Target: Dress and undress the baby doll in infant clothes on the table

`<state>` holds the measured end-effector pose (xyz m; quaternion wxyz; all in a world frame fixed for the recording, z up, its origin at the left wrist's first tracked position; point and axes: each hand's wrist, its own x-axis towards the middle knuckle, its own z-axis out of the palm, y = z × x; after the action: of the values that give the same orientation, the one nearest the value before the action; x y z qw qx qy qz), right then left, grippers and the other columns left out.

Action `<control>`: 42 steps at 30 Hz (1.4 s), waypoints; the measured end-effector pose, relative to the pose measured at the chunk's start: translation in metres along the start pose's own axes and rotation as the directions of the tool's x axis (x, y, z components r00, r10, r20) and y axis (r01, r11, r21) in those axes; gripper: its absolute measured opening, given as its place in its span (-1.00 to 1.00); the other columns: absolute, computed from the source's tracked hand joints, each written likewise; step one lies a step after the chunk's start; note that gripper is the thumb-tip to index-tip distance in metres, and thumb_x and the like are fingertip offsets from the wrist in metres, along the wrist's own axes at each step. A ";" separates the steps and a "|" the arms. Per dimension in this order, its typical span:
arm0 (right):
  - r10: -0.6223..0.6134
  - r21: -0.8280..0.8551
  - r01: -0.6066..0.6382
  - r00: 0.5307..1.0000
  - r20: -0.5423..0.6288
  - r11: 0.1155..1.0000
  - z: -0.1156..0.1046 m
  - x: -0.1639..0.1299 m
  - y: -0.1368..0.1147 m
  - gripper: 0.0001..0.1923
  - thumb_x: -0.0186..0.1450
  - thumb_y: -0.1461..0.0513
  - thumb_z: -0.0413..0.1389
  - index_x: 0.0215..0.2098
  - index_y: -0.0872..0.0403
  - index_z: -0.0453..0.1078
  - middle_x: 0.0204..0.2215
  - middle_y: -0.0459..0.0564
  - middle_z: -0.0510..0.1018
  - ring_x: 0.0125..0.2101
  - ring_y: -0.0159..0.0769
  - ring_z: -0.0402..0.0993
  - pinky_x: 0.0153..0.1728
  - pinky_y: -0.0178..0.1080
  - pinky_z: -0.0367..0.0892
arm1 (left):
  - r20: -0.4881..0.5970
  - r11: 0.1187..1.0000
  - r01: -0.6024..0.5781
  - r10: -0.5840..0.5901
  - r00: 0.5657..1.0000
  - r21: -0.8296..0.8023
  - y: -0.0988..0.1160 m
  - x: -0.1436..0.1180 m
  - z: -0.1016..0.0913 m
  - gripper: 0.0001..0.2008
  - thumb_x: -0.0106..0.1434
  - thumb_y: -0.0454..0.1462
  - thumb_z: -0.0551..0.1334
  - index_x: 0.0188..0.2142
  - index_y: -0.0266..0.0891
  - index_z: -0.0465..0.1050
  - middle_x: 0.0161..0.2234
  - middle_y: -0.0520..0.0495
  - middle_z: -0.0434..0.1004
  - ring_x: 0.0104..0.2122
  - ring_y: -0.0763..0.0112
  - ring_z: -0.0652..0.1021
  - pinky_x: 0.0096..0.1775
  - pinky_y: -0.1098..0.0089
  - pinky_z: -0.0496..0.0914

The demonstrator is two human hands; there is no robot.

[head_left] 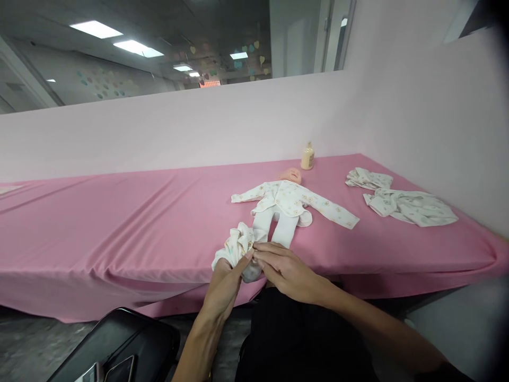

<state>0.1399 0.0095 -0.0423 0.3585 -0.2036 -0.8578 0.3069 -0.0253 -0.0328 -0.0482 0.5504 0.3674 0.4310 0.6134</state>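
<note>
A baby doll lies on its back on the table, in a white printed top with its sleeves spread out. White legwear covers its legs, which point toward me. At the doll's feet, near the front edge, is a bunched white printed baby garment. My left hand grips it from the left, thumb on top and the other fingers hidden by cloth. The fingers of my right hand are pressed together on its right edge, meeting the left thumb. Whether a doll's foot is inside the bunched cloth, I cannot tell.
A pink cloth covers the long table and hangs over its front. By the wall stands a cream pump bottle. Two crumpled white garments lie at the right. A black chair with phones is at lower left.
</note>
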 end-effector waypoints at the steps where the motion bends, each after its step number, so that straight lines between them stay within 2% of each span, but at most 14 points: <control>1: 0.072 0.039 -0.070 0.995 -0.063 0.997 -0.001 -0.005 0.005 -0.70 0.43 0.21 -0.08 0.00 -0.02 0.44 0.02 0.03 0.49 0.10 -0.19 0.34 0.16 -0.08 0.23 | -0.023 1.000 -0.007 0.006 1.000 -0.027 0.000 0.000 0.001 -0.50 0.15 -0.23 0.37 0.08 -0.32 0.45 -0.11 -0.21 0.60 -0.04 0.21 0.56 0.06 0.27 0.39; 3: 0.294 0.154 -0.265 0.931 -0.215 0.952 -0.003 -0.019 0.015 -0.70 0.40 0.14 -0.01 0.03 -0.03 0.42 0.01 0.03 0.50 0.04 -0.18 0.40 0.10 -0.09 0.29 | -0.060 0.997 -0.015 0.010 0.998 -0.081 0.000 -0.001 0.001 -0.49 0.15 -0.25 0.37 0.09 -0.35 0.43 -0.10 -0.23 0.59 -0.03 0.19 0.55 0.06 0.26 0.40; 5: 0.516 0.306 -0.435 0.811 -0.274 0.846 -0.003 -0.035 0.025 -0.68 0.36 0.07 0.06 0.02 -0.01 0.42 -0.03 0.04 0.52 -0.01 -0.16 0.44 0.03 -0.09 0.34 | -0.076 0.993 -0.008 -0.001 0.997 -0.116 -0.001 -0.004 0.001 -0.51 0.18 -0.26 0.35 0.09 -0.37 0.43 -0.07 -0.24 0.57 0.00 0.17 0.54 0.06 0.26 0.40; 6: 0.594 0.379 -0.487 0.763 -0.255 0.787 -0.003 -0.042 0.030 -0.65 0.33 0.04 0.09 0.01 0.00 0.42 -0.04 0.05 0.53 -0.02 -0.15 0.45 0.03 -0.08 0.34 | -0.078 0.992 0.004 -0.014 0.997 -0.125 -0.001 -0.006 0.001 -0.53 0.19 -0.25 0.34 0.09 -0.37 0.43 -0.05 -0.25 0.56 0.02 0.17 0.53 0.06 0.26 0.40; 8: 0.695 0.522 -0.542 0.703 -0.147 0.659 0.000 -0.052 0.034 -0.59 0.27 0.01 0.17 0.01 0.03 0.42 -0.06 0.06 0.55 -0.02 -0.12 0.47 0.04 -0.07 0.34 | -0.089 0.992 0.032 -0.043 0.995 -0.121 -0.004 -0.011 0.002 -0.54 0.21 -0.25 0.33 0.09 -0.35 0.42 -0.02 -0.24 0.55 0.03 0.18 0.52 0.07 0.26 0.41; 10: 0.738 0.666 -0.547 0.675 -0.007 0.507 0.006 -0.056 0.035 -0.57 0.22 0.02 0.23 -0.02 0.05 0.43 -0.10 0.06 0.57 -0.07 -0.14 0.51 0.05 -0.07 0.35 | -0.115 0.993 0.049 -0.062 0.991 -0.108 -0.007 -0.016 0.002 -0.52 0.20 -0.27 0.34 0.12 -0.30 0.40 0.00 -0.21 0.54 0.04 0.20 0.52 0.08 0.28 0.41; 12: 0.729 0.807 -0.486 0.677 0.104 0.336 0.013 -0.054 0.033 -0.60 0.21 0.03 0.25 -0.09 0.09 0.46 -0.15 0.07 0.59 -0.13 -0.17 0.55 0.03 -0.08 0.37 | -0.138 0.993 0.059 -0.072 0.988 -0.099 -0.012 -0.020 0.002 -0.48 0.19 -0.28 0.35 0.15 -0.25 0.37 0.01 -0.19 0.54 0.04 0.22 0.52 0.08 0.28 0.41; 14: 0.698 0.900 -0.384 0.702 0.140 0.207 0.019 -0.050 0.030 -0.66 0.22 0.06 0.25 -0.17 0.13 0.49 -0.19 0.09 0.60 -0.15 -0.19 0.57 0.04 -0.09 0.38 | -0.150 0.993 0.059 -0.074 0.986 -0.101 -0.018 -0.024 0.001 -0.45 0.20 -0.27 0.35 0.17 -0.21 0.33 0.03 -0.18 0.52 0.05 0.23 0.52 0.09 0.27 0.41; 16: 0.694 0.942 -0.303 0.710 0.122 0.144 0.022 -0.045 0.029 -0.68 0.21 0.07 0.26 -0.23 0.16 0.50 -0.23 0.10 0.61 -0.16 -0.18 0.58 0.04 -0.10 0.39 | -0.154 0.992 0.058 -0.075 0.985 -0.109 -0.024 -0.027 0.000 -0.43 0.20 -0.27 0.34 0.20 -0.19 0.30 0.06 -0.17 0.51 0.06 0.23 0.51 0.10 0.26 0.41; 20: 0.701 0.959 -0.241 0.710 0.071 0.147 0.017 -0.035 0.026 -0.68 0.20 0.08 0.28 -0.22 0.16 0.52 -0.23 0.09 0.61 -0.20 -0.22 0.57 -0.03 -0.17 0.43 | -0.133 0.991 0.051 -0.068 0.989 -0.128 -0.031 -0.032 0.005 -0.40 0.22 -0.26 0.34 0.23 -0.17 0.26 0.11 -0.17 0.46 0.10 0.22 0.48 0.14 0.25 0.38; 24: 0.689 0.956 -0.232 0.724 0.044 0.182 0.015 -0.024 0.025 -0.69 0.20 0.09 0.27 -0.22 0.16 0.52 -0.26 0.05 0.61 -0.27 -0.31 0.54 -0.17 -0.28 0.45 | -0.130 0.983 0.070 -0.093 0.987 -0.169 -0.028 -0.038 0.022 -0.40 0.22 -0.27 0.34 0.23 -0.17 0.25 0.14 -0.17 0.42 0.12 0.22 0.46 0.16 0.26 0.36; 29: 0.745 0.946 -0.229 0.666 -0.018 0.228 0.025 -0.016 0.032 -0.66 0.16 0.07 0.30 -0.20 0.14 0.51 -0.30 0.01 0.61 -0.33 -0.32 0.52 -0.26 -0.28 0.44 | -0.070 0.961 0.127 -0.148 0.986 -0.244 -0.021 -0.047 0.039 -0.41 0.22 -0.30 0.33 0.23 -0.18 0.27 0.14 -0.17 0.42 0.13 0.18 0.45 0.17 0.21 0.35; 36: 0.762 0.913 -0.257 0.642 -0.084 0.317 0.032 -0.019 0.032 -0.58 0.13 0.02 0.29 -0.16 0.11 0.48 -0.27 0.00 0.61 -0.30 -0.29 0.52 -0.22 -0.24 0.42 | -0.121 0.951 0.071 -0.112 0.986 -0.301 -0.024 -0.046 0.035 -0.38 0.22 -0.33 0.32 0.25 -0.13 0.23 0.13 -0.15 0.44 0.12 0.20 0.46 0.18 0.23 0.35; 42: 0.808 0.899 -0.335 0.588 -0.034 0.282 0.029 -0.020 0.025 -0.51 0.11 -0.04 0.28 -0.08 0.03 0.42 -0.18 -0.01 0.59 -0.31 -0.25 0.52 -0.41 -0.26 0.42 | -0.051 0.956 0.067 -0.085 0.995 -0.284 -0.026 -0.051 0.046 -0.44 0.24 -0.34 0.30 0.23 -0.12 0.28 0.16 -0.11 0.41 0.17 0.23 0.41 0.23 0.22 0.28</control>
<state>0.1350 0.0051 -0.0855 0.4692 -0.3882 -0.3408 0.7162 0.0335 -0.0771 -0.0551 0.6066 0.2487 0.3701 0.6582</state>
